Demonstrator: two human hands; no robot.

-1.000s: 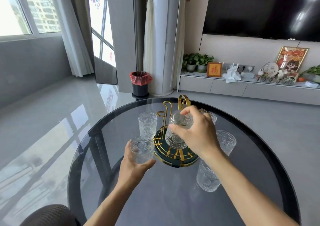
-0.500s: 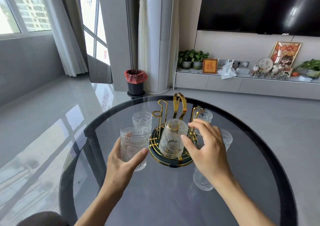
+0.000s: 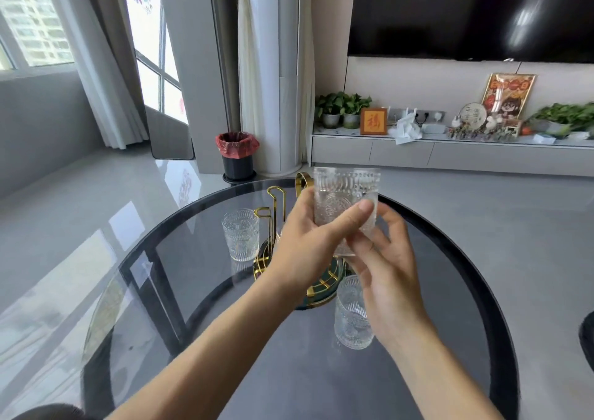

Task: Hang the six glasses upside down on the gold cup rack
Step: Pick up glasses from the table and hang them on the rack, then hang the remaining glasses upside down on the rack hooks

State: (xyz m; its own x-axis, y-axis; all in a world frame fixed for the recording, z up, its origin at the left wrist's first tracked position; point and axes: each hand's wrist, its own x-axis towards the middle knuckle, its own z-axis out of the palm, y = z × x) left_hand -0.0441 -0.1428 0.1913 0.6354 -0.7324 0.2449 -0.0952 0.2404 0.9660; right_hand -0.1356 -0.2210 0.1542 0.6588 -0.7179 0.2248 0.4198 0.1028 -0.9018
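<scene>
A clear embossed glass [image 3: 345,201] is held up above the gold cup rack [image 3: 275,209], rim upward. My left hand [image 3: 305,246] grips its side, thumb across the front. The fingertips of my right hand [image 3: 385,271] close on the glass's lower part and base. The rack's green and gold base [image 3: 319,289] shows under my wrists; most of the rack and anything hung on it is hidden by my hands. A second glass [image 3: 240,235] stands upright left of the rack, and a third glass [image 3: 352,316] stands in front of it on the right.
Everything rests on a round dark glass table [image 3: 466,259] with a black rim. Beyond it are a bin with a red liner [image 3: 238,154] and a low TV shelf [image 3: 450,156] with plants and ornaments. A dark object [image 3: 587,339] sits at the right edge.
My left hand lifted its glass from the table's left side up over the rack. My right hand left the hung glass and came onto this one's base.
</scene>
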